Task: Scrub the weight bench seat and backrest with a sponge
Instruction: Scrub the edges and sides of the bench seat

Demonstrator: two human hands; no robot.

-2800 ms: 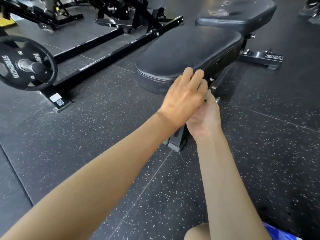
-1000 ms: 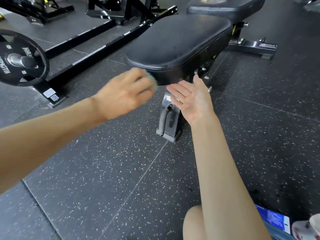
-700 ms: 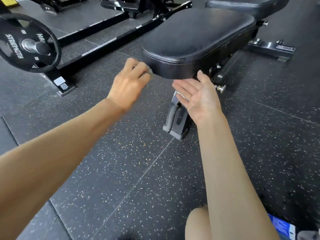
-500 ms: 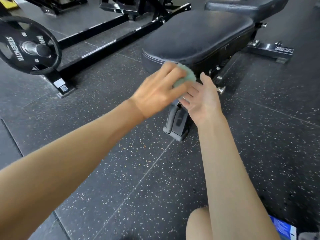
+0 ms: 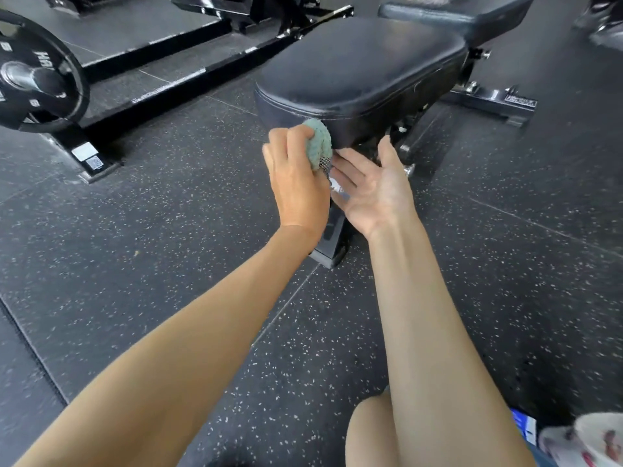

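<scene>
sponge [image 5: 318, 143] gripped by left hand [image 5: 298, 183] against seat [image 5: 360, 69] edge; right hand [image 5: 374, 190] spread, empty.

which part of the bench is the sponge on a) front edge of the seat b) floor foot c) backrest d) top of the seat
a: the left hand holds the sponge against the front edge of the seat, below the top seam.

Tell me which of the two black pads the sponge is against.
The seat, the nearer pad: the green sponge, gripped by the left hand, meets its front edge. The backrest lies beyond it, away from the sponge.
</scene>
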